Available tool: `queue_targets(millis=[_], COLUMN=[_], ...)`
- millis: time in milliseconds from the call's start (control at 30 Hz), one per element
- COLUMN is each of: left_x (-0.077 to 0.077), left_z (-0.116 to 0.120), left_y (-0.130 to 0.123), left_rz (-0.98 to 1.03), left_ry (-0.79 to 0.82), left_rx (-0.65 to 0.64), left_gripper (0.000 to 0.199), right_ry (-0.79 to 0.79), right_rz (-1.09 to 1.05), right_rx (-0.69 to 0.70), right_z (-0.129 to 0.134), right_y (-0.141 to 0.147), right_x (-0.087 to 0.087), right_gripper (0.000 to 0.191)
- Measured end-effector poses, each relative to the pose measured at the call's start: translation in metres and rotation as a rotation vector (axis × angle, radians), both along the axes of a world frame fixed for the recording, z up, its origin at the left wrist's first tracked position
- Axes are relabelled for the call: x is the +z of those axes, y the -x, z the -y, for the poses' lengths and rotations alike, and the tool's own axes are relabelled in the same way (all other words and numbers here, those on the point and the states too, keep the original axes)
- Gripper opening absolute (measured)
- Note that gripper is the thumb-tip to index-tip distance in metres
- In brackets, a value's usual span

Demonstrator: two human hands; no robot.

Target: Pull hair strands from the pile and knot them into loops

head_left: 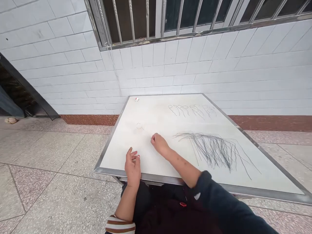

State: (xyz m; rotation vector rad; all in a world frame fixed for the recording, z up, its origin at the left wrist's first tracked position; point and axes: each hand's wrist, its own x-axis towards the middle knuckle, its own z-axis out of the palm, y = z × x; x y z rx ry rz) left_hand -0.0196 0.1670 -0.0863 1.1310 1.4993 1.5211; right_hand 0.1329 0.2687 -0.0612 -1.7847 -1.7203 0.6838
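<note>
My left hand (133, 164) rests near the front left edge of a white-topped table (156, 113) with a grey metal rim. Its fingers are loosely curved and apart, and nothing shows between them; a small red spot sits at one fingertip. Further in, to the right, my right hand (157, 141) hovers over or touches the white surface. The fingers of that hand are pinched together, and whatever they hold, if anything, is too small to name. Beyond both hands a faint curved mark (139, 126) lies on the tabletop.
Dense dark scribbles (216, 149) cover the table's right part, with looped line marks (191, 110) behind them. A small red-and-white object (136, 99) lies at the far left corner. Behind stands a white tiled wall (156, 73) with a barred window (185, 16). A person's foot (11, 120) shows at far left.
</note>
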Motion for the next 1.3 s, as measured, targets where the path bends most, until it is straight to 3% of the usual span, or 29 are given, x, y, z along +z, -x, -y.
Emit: queue_targets(millis=[67, 200, 367, 533, 700, 867, 1100, 1300], left_x=[0.005, 0.021, 0.047, 0.069, 0.081, 0.08, 0.069, 0.067], left_z=[0.003, 0.021, 0.049, 0.072, 0.086, 0.099, 0.121, 0.133], left_y=[0.004, 0.007, 0.001, -0.011, -0.021, -0.019, -0.032, -0.046], left_rz=[0.121, 0.356, 0.545, 0.633, 0.632, 0.61, 0.537, 0.51], left_ry=[-0.007, -0.022, -0.047, -0.078, -0.112, -0.116, -0.021, 0.05], left_rx=[0.0, -0.001, 0.003, -0.019, -0.036, -0.072, -0.267, -0.391], left_gripper=[0.056, 0.054, 0.049, 0.046, 0.042, 0.039, 0.038, 0.04], right_ry=[-0.059, -0.152, -0.144, -0.096, -0.112, -0.109, -0.217, -0.123], right_rz=[-0.08, -0.219, -0.357, -0.435, -0.478, -0.55, -0.662, -0.821], right_rx=[0.093, 0.228, 0.3, 0.297, 0.332, 0.365, 0.234, 0.182], right_z=[0.046, 0.123, 0.171, 0.19, 0.208, 0.217, 0.21, 0.213], right_y=[0.012, 0.023, 0.021, 0.013, 0.016, 0.011, -0.01, -0.019], right_x=[-0.004, -0.012, -0.008, 0.002, -0.002, -0.003, 0.021, 0.025], right_gripper=[0.01, 0.009, 0.012, 0.013, 0.01, 0.011, 0.028, 0.026])
